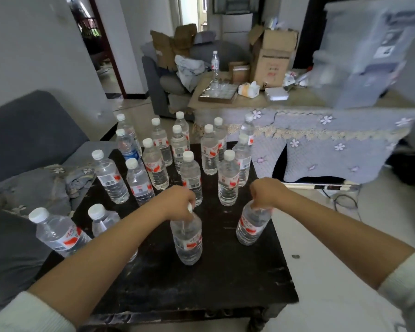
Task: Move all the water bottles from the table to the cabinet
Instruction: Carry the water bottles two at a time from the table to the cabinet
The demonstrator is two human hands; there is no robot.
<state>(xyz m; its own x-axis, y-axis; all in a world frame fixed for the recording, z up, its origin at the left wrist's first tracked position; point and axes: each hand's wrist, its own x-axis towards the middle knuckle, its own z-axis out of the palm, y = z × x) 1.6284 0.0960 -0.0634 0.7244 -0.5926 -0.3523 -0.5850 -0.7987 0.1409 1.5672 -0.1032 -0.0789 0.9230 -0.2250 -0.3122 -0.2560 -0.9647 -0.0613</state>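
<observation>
Left hand (177, 203) curled over the neck and cap of a clear water bottle (187, 238) standing near the middle of the black table (225, 283); fingers wrapped round its top, a sliver of white cap showing. Right hand (266, 191) gripping the top of a second bottle (252, 224) near the table's right edge; this one leans slightly, and whether its base is on the surface cannot be told. Both forearms bare, white sleeves pushed up.

Remaining bottles (158, 164) standing upright in a loose cluster across the far half and left side of the table; white caps, red-and-white labels; one with a blue label (130, 149) at far left. Two more at the near left edge, partly behind the left forearm.

Table top dark, scuffed, worn at the edges. Grey sofa (29, 130) to the left with a floral cushion; a second table under a lilac flowered cloth (321, 140) beyond, carrying a tray, a tissue pack and cardboard boxes (273, 53); pale tiled floor to the right.
</observation>
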